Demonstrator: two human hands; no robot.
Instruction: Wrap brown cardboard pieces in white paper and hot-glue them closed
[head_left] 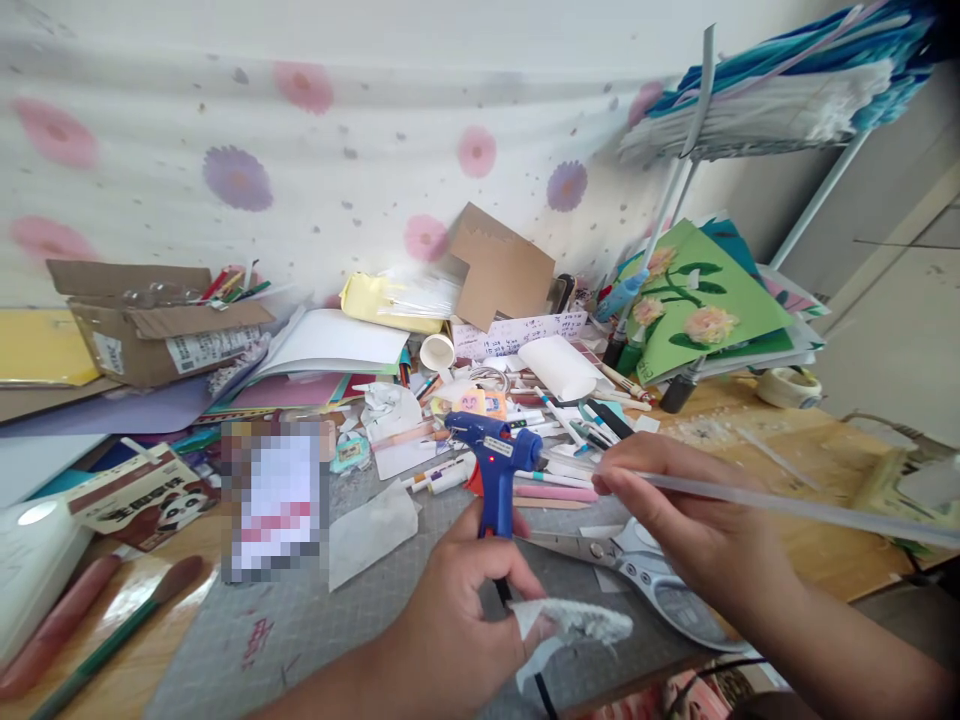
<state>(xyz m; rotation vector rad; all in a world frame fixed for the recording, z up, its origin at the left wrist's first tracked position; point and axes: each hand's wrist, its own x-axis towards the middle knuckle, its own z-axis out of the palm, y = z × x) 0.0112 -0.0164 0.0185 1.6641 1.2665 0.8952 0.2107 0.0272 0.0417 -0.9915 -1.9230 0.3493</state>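
- Left hand (457,590) grips the blue glue gun (491,462) by its handle, upright above the surface (315,620)
- Right hand (675,510) pinches a clear glue stick (787,505) at the gun's rear, scissors (637,570) lying underneath

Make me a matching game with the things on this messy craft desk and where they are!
Things:
1. glue gun
2. glue stick
3. scissors
4. cardboard box

Places:
A. far left, by the wall
B. held in the right hand
C. flat on the mat, under the right hand
D. held in the left hand

Pairs: 1-D, 2-B, 3-C, 4-A
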